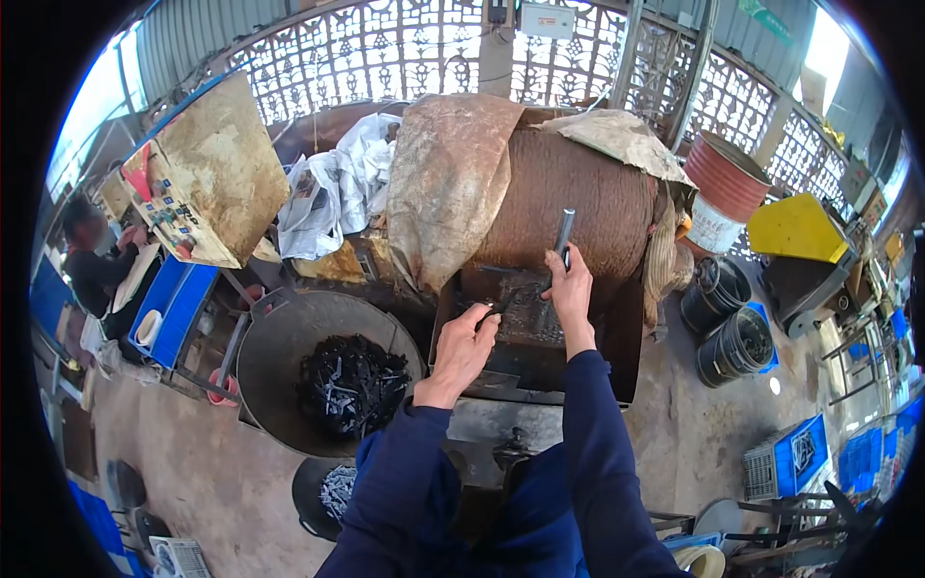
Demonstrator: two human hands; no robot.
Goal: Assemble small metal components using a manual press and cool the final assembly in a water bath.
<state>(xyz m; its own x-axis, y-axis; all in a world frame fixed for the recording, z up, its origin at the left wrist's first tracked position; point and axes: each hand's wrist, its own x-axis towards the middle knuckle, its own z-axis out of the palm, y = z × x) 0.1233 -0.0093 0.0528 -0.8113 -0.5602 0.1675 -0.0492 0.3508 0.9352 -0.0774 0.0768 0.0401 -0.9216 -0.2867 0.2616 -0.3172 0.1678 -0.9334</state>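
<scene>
One metal rod [566,228] stands nearly upright in my right hand [570,289], whose fingers are curled around it, above an open metal box [627,352] in front of a rusty drum [540,193]. My left hand [460,354] is just beside, over the same box, its thumb and forefinger pinching what seems to be a small dark piece [495,312].

With the hands this near each other, I judge that a badly aimed rod could catch my left fingers. A loose right hold could let it slip into the box, and a weak left pinch could drop the piece there too.

My right hand covers the rod's lower part, so I cannot see where it ends. My left fingers hide most of the small piece. In the big round pan [262,371] at left, dark and grey strips [352,387] lie too tangled to tell apart.
</scene>
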